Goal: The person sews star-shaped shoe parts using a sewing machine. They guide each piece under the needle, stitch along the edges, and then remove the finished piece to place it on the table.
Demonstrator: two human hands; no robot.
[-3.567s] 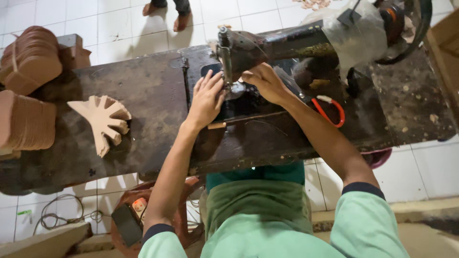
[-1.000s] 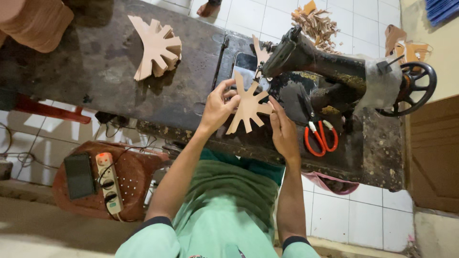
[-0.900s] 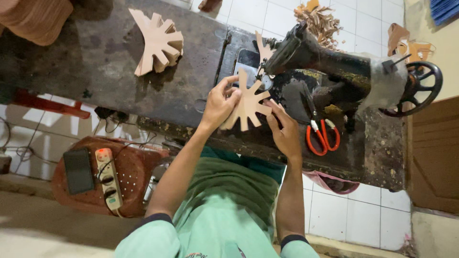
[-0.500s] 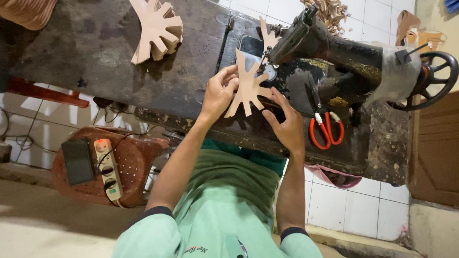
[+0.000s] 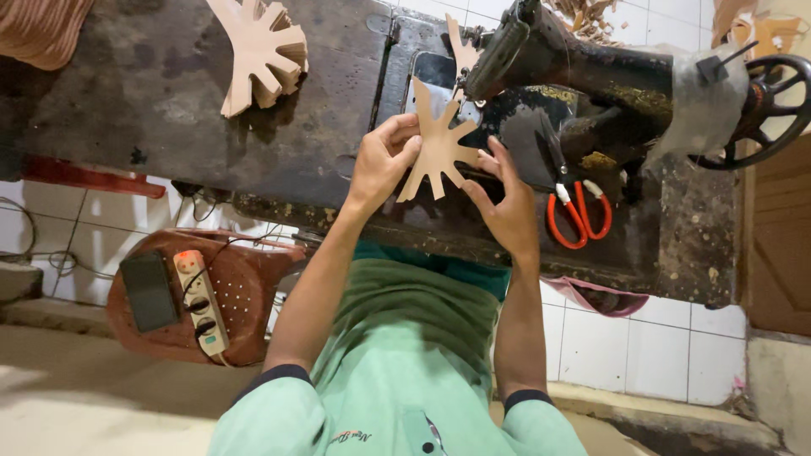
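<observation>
Holding a tan splayed leather cutout [image 5: 439,145] flat under the needle of the black sewing machine [image 5: 591,76], both hands were pinched on it: left hand [image 5: 384,160] on the lobe edge, right hand [image 5: 507,207] on the lower prongs. It sat mid-worktop [image 5: 152,101], near the front edge. The piece looked thin, light and floppy, not fragile; best gripped at the lobe bases, fingers kept off the needle. Orange-handled scissors [image 5: 579,211] lay just right.

- Shirt [image 5: 397,380]: pale mint green, short-sleeved, loose over the torso.
- Sleeve cuffs: dark navy bands, one at each sleeve end.
- Chest marking: small dark print low on the shirt, beside the cuffs.
- Left hand [image 5: 384,160], right hand [image 5: 507,207]: bare, forearms uncovered beyond the cuffs.
</observation>
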